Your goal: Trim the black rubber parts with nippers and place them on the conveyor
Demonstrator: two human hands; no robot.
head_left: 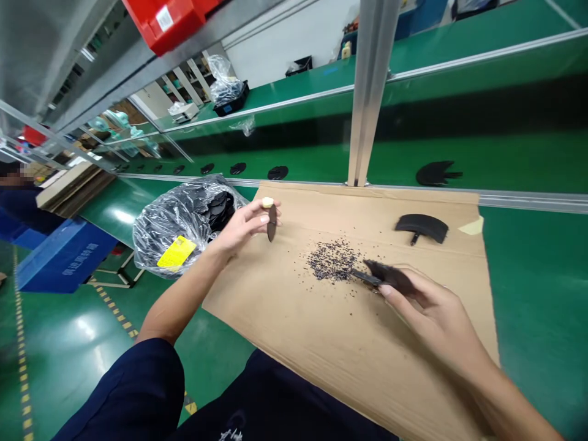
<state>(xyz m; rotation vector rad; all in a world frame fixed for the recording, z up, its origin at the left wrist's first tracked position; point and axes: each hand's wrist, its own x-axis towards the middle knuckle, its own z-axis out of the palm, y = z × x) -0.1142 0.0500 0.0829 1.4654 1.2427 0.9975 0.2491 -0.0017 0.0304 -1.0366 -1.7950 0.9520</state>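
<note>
While the left hand (241, 225) pinches a black part (272, 222) beside the cardboard sheet (321, 331) — its grip clamped — the right hand (429, 309) grips a dark tool (383, 277) by the shavings (331, 260).

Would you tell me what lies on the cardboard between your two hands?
In the head view, a pile of dark shavings lies on the cardboard between the left hand and right hand.

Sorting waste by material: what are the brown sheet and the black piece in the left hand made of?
Flat brown work sheet: corrugated cardboard by the look, matte, with a fold crease. Thin black oval piece in the left hand: probably moulded plastic or rubber, matte dark; hard to tell.
</note>
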